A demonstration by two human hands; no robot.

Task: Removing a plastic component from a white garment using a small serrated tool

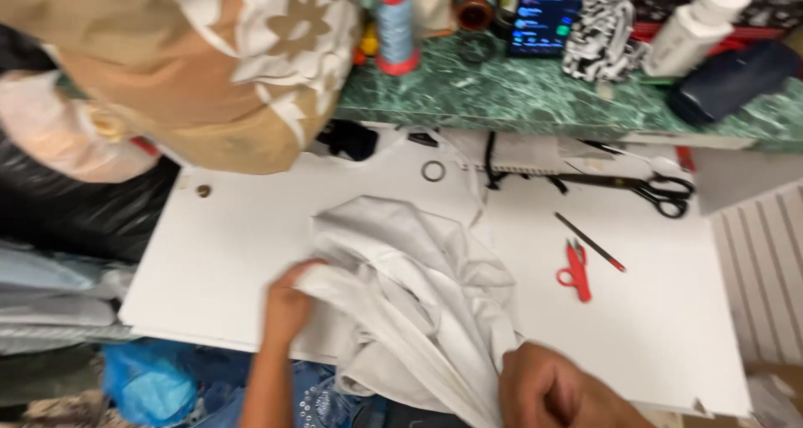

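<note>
A crumpled white cloth (410, 277) lies on the white table (234, 236) near its front edge. My left hand (288, 307) grips the cloth's left fold, fingers curled into the fabric. My right hand (544, 390), at the bottom edge, is closed around the cloth's lower right part, which hangs over the table front. The cloth bunches up between the two hands.
Red thread snips (575, 271) and a dark pencil (590, 242) lie right of the cloth. Black scissors (648, 190) and a small ring (433, 170) lie farther back. A green marble shelf (519, 94) holds a thread cone (395, 22), bottles and a phone. Tan patterned fabric (209, 60) hangs at top left.
</note>
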